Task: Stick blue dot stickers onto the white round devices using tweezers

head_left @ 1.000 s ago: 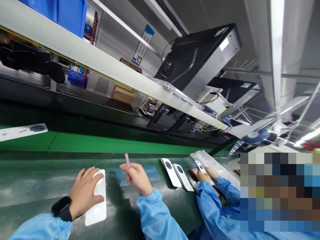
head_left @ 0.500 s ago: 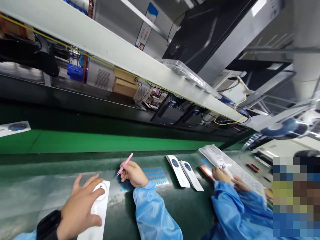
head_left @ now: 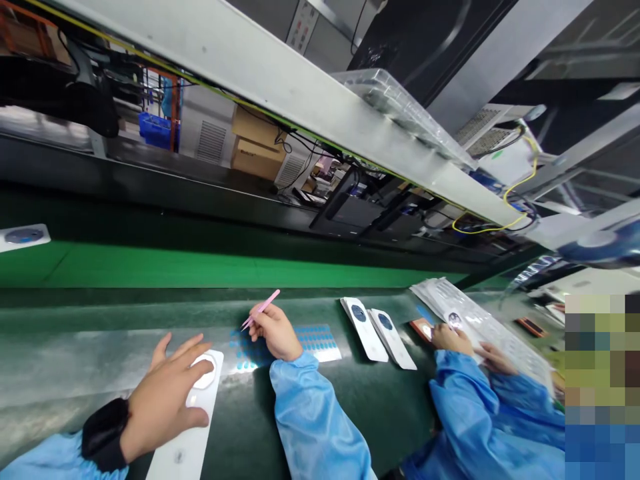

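Observation:
My left hand [head_left: 167, 393] lies with spread fingers over a long white panel [head_left: 183, 443], covering part of it. A round white recess [head_left: 205, 370] shows at the panel's upper end beside my index finger. In my right hand [head_left: 277, 331] a pair of pink tweezers [head_left: 264, 308] is pinched, tips pointing down and left. Beneath that hand is a clear sheet with rows of small blue round stickers [head_left: 316, 338]. Whether the tips hold a sticker is too small to tell.
Two stacks of white panels with dark discs [head_left: 367, 337] [head_left: 393, 340] sit right of the sheet. A co-worker's hands [head_left: 453, 339] handle a panel beside plastic trays [head_left: 500, 327]. Another panel [head_left: 25, 237] lies on the green belt [head_left: 150, 263]. A metal beam [head_left: 280, 80] crosses above.
The camera view has shifted a little. My right hand still pinches the tweezers above the sticker sheet, and my left hand stays spread over the white panel.

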`<state>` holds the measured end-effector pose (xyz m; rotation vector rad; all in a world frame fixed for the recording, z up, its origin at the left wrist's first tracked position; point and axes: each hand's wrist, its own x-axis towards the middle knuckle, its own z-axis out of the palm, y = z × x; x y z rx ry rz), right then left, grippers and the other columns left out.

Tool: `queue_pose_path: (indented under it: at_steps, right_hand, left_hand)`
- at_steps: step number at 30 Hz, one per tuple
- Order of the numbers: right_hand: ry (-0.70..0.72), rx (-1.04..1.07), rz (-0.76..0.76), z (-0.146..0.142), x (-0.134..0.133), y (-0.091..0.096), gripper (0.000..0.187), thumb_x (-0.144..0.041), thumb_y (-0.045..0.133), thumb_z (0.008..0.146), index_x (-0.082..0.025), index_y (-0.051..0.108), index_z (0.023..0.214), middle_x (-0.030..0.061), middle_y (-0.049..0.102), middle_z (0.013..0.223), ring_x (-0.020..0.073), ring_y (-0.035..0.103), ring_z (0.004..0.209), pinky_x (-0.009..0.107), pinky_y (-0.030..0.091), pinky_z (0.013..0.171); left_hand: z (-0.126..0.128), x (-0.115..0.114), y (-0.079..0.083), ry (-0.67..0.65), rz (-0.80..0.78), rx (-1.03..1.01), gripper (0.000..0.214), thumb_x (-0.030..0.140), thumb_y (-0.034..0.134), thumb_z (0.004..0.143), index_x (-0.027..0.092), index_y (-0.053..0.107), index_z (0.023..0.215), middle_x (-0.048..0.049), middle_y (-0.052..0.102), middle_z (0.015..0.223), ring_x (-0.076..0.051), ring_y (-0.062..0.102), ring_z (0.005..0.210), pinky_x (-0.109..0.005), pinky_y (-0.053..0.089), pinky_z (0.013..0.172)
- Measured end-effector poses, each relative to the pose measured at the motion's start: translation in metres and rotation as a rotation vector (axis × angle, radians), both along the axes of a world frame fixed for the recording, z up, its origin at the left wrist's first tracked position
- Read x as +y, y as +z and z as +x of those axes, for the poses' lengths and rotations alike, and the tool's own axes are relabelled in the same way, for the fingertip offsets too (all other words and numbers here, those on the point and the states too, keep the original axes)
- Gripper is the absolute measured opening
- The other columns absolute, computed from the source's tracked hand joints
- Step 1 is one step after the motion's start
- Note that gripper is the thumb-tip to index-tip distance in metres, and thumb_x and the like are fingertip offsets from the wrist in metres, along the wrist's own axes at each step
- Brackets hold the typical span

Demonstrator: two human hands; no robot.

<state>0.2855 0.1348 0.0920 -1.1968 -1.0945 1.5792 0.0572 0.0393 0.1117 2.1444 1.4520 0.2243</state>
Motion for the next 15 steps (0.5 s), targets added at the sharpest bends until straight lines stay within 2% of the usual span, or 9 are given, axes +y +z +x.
queue_pose_path:
  at_steps: [3,10,15]
  right_hand:
    - [0.043,-0.024,-0.006,0.001,0.001,-0.002,0.044,-0.046,0.089,0.058,-0.020,0.059,0.076,-0.0025,0.063,0.058,0.0105,0.057,0.047,0.021,0.047,0.043]
    - [0.165,0.035,-0.028,-0.029,-0.012,-0.012,0.048,-0.051,0.089,0.061,-0.020,0.059,0.080,-0.0016,0.066,0.061,0.0111,0.061,0.049,0.022,0.051,0.048]
    - [0.171,-0.065,-0.013,-0.033,-0.016,-0.009,0.038,-0.046,0.084,0.069,-0.020,0.058,0.079,-0.0027,0.065,0.060,0.0110,0.061,0.048,0.022,0.051,0.049]
  left_hand:
    - [-0.007,0.001,-0.002,0.007,0.008,-0.009,0.053,0.015,0.081,0.059,0.029,0.077,0.110,-0.0104,0.066,0.151,-0.043,0.046,0.153,-0.079,0.013,0.128]
    - [-0.019,0.002,-0.002,0.054,0.047,-0.017,0.051,0.018,0.073,0.062,0.030,0.077,0.111,-0.0098,0.069,0.147,-0.045,0.047,0.152,-0.081,0.018,0.126]
    - [-0.021,0.002,-0.012,0.047,0.071,-0.033,0.050,0.022,0.076,0.063,0.030,0.077,0.113,-0.0103,0.069,0.147,-0.045,0.048,0.151,-0.079,0.018,0.127]
